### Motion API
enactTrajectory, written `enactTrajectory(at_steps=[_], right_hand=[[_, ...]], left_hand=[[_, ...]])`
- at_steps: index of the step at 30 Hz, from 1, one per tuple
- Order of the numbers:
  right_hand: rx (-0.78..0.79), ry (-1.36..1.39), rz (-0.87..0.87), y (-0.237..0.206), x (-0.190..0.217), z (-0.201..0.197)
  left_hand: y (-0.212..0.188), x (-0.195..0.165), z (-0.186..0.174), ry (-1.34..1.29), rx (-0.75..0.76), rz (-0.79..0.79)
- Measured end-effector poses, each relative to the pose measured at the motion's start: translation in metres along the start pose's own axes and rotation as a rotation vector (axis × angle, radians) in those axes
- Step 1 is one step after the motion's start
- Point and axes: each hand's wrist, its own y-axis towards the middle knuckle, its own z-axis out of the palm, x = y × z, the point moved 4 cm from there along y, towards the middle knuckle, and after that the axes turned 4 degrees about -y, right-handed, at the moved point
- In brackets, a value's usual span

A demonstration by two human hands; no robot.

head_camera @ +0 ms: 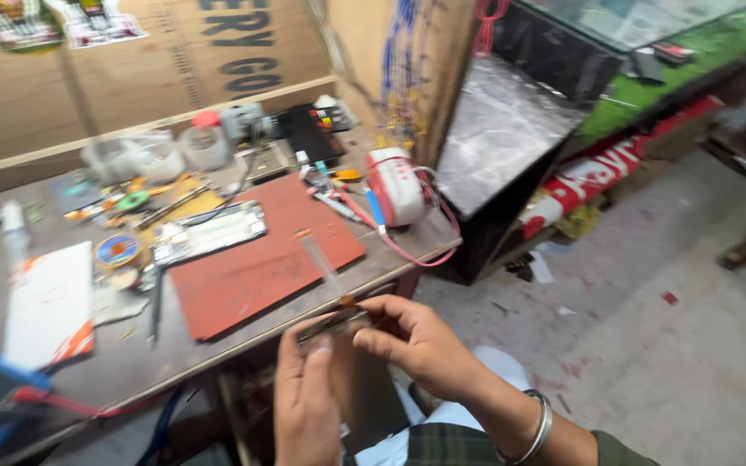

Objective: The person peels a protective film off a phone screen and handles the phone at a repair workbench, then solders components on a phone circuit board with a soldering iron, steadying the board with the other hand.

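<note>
My left hand (306, 397) and my right hand (412, 338) meet in front of the workbench edge, both pinching a thin tool (330, 289) with a clear slender shaft and a dark handle. The tool points up over the red mat (261, 259). The frame is blurred, so the tool's kind is unclear. A metal bangle (535, 427) circles my right wrist. A disassembled phone (209, 233) lies at the mat's far left edge.
The workbench (131, 362) holds a solder spool (118, 250), a white booklet (49, 302), plastic jars (205, 142), a white-and-red device with cables (395, 185) and small tools. A black cabinet (502, 147) stands to the right; concrete floor (675, 345) beyond.
</note>
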Motion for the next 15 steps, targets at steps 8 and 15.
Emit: enactTrajectory(at_steps=[8, 15], right_hand=[[-0.035, 0.101, -0.137, 0.005, -0.013, 0.011], [-0.186, 0.362, -0.063, 0.018, 0.003, -0.007]], left_hand=[[-0.015, -0.045, 0.023, 0.032, 0.145, 0.045], [-0.022, -0.037, 0.025, 0.197, 0.259, -0.139]])
